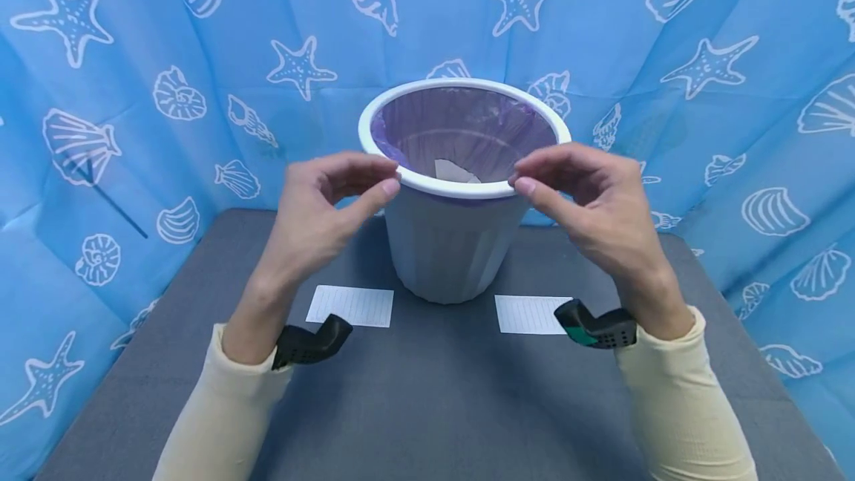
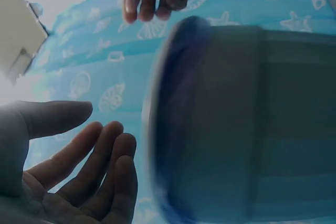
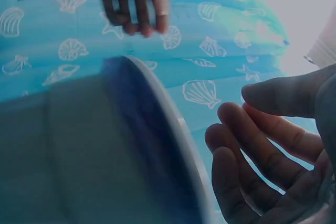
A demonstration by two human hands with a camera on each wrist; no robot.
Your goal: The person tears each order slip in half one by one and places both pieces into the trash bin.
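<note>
Cream sleeves (image 1: 220, 399) fill the near edge of the head view, each wrist carrying a black camera mount (image 1: 311, 342). Beyond them the left hand (image 1: 320, 203) and right hand (image 1: 591, 203) hover at either side of a white bin (image 1: 454, 243), fingers loosely bent, fingertips just at its rim (image 1: 461, 188); neither grip holds anything, and both wrist views show spread fingers apart from the bin wall. Inside the bin sits a purple liner (image 1: 467, 128) with a pale scrap of paper (image 1: 454, 171) at the bottom. Wrist views are blurred, so the bin's side reads only as a dark mass. Two lined paper slips (image 1: 350, 306) lie on the grey worktop (image 1: 434, 407), the right one partly hidden by the mount. Blue seashell curtain (image 1: 133, 95) closes in on three sides.
</note>
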